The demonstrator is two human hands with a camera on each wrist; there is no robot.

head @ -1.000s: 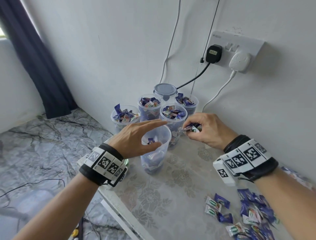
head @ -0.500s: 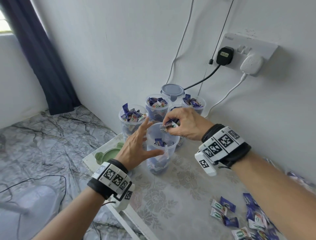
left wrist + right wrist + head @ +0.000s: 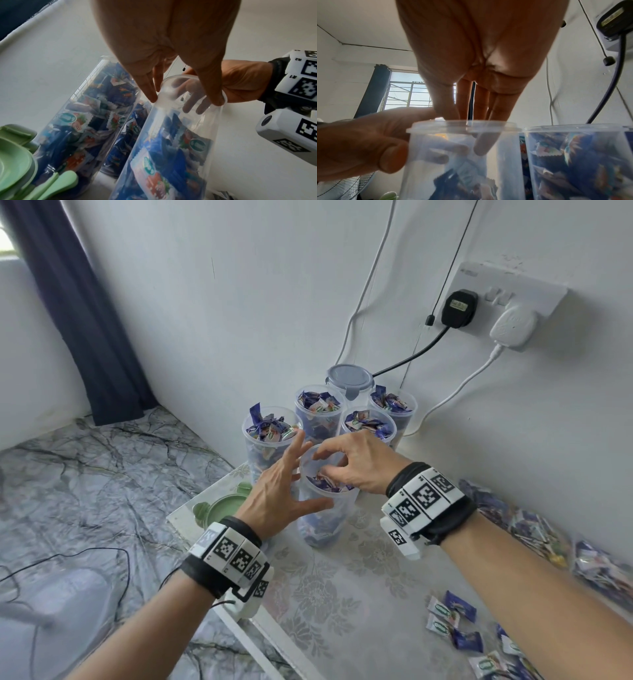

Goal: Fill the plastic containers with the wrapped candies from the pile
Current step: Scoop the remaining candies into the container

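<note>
A clear plastic container (image 3: pixel 322 525), partly filled with blue and white wrapped candies, stands at the table's near left corner. My left hand (image 3: pixel 291 487) holds it from the left, thumb on the front wall and fingers stretched behind the rim. My right hand (image 3: pixel 356 467) hovers over its mouth with fingers dipped inside; through the container's wall (image 3: pixel 171 135) they look straight with nothing between them. Loose candies (image 3: pixel 455 618) lie at the near right. In the right wrist view the right hand's fingers (image 3: pixel 484 143) reach below the rim while the left hand (image 3: pixel 359 142) clasps the side.
Several filled open containers (image 3: pixel 270 429) and a lidded one (image 3: pixel 349 378) crowd against the wall behind. Green lids (image 3: pixel 219 505) lie at the table's left edge. Bags of candies (image 3: pixel 534 529) line the wall on the right. Cables hang from a wall socket (image 3: pixel 507 292).
My right hand carried a few candies from the right to the container's mouth and has let them go inside. My left hand closed in to hold the container.
</note>
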